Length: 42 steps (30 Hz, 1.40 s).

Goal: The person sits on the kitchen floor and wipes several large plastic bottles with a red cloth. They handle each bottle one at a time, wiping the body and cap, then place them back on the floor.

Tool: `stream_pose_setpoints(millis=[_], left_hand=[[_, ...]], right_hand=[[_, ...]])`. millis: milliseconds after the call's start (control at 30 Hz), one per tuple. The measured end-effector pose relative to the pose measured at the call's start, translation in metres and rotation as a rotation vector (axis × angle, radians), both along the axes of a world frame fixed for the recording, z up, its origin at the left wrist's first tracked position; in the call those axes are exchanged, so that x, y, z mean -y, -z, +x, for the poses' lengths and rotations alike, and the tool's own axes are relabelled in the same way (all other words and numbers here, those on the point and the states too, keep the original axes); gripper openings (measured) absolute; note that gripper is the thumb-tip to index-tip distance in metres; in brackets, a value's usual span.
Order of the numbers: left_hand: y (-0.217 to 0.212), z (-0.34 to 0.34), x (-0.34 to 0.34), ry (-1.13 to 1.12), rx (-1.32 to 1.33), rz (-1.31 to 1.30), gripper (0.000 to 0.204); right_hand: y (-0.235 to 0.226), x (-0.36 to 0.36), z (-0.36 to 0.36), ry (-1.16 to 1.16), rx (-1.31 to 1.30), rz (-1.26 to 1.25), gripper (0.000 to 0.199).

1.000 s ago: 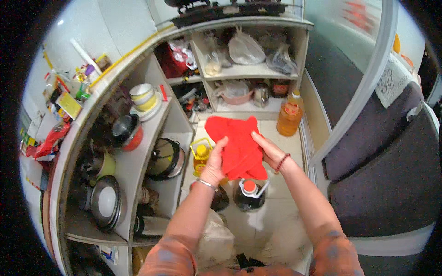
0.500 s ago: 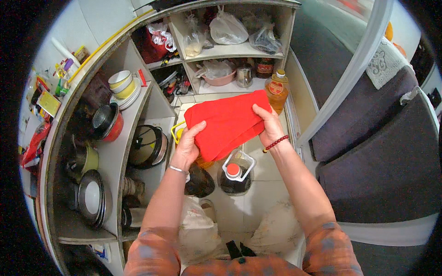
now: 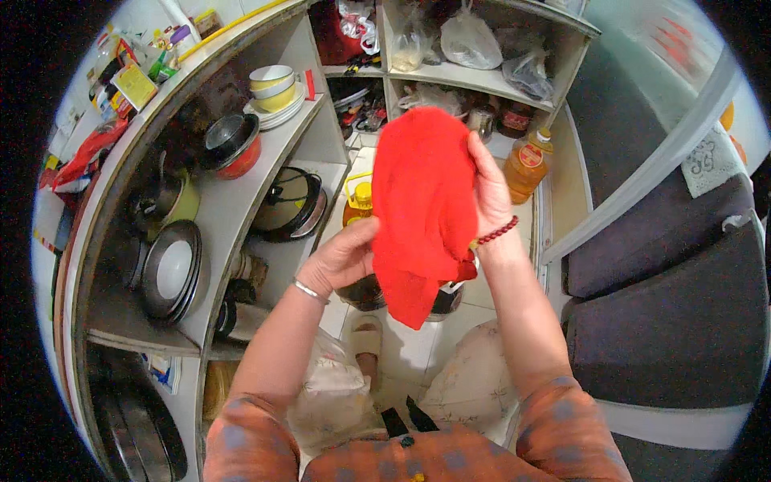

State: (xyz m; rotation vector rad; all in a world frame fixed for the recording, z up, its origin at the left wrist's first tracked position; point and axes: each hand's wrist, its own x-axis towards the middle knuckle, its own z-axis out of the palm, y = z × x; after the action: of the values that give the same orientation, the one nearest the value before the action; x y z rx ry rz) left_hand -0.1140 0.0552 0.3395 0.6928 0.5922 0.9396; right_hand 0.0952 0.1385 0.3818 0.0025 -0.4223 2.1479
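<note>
A plain red cloth [image 3: 426,193] hangs upright in front of me, its lower end tapering to a loose tip. My right hand [image 3: 490,189] grips its right side, the thumb along the edge and the other fingers hidden behind. At the lower left edge, my left hand [image 3: 345,255] is closed on the cloth, with some fingers out of sight behind it. Below and behind the cloth stand dark bottles, one a dark jug [image 3: 446,301] mostly covered. A yellow-capped bottle [image 3: 361,197] shows just left of the cloth.
Curved shelving on the left holds bowls [image 3: 273,84], pans [image 3: 173,269] and a lidded pot [image 3: 289,201]. Bags [image 3: 470,38] fill the back shelves. An oil bottle [image 3: 526,167] stands at the back right. Dark padded chairs [image 3: 662,313] line the right side.
The red cloth has gone from a wide, flat folded piece to a narrow upright bundle. My right hand has risen and my left hand has moved lower on the cloth. The view has shifted left.
</note>
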Motion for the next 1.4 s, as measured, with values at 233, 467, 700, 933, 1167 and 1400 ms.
stream_pose_setpoints(millis=[233, 467, 700, 933, 1167, 1400], left_hand=[[-0.017, 0.001, -0.018, -0.132, 0.372, -0.082, 0.046], [-0.008, 0.025, -0.025, 0.032, 0.062, -0.036, 0.041], [0.005, 0.041, -0.036, -0.083, -0.176, 0.128, 0.042], [-0.026, 0.013, 0.000, -0.166, -0.250, 0.667, 0.030], [-0.004, 0.033, -0.015, -0.237, -0.387, 0.435, 0.034], [-0.005, 0.031, -0.023, -0.397, -0.201, 0.266, 0.028]], right_hand=[[0.048, 0.041, 0.005, -0.132, 0.361, -0.064, 0.071], [0.036, 0.073, 0.039, 0.251, 0.801, 0.011, 0.054], [0.047, 0.065, 0.067, 0.372, 0.583, -0.135, 0.049], [-0.014, 0.084, 0.060, 0.682, 0.801, 0.540, 0.067], [0.057, 0.042, 0.084, 0.590, 1.245, 0.517, 0.023], [0.049, 0.046, 0.103, 0.552, 1.321, 0.769, 0.024]])
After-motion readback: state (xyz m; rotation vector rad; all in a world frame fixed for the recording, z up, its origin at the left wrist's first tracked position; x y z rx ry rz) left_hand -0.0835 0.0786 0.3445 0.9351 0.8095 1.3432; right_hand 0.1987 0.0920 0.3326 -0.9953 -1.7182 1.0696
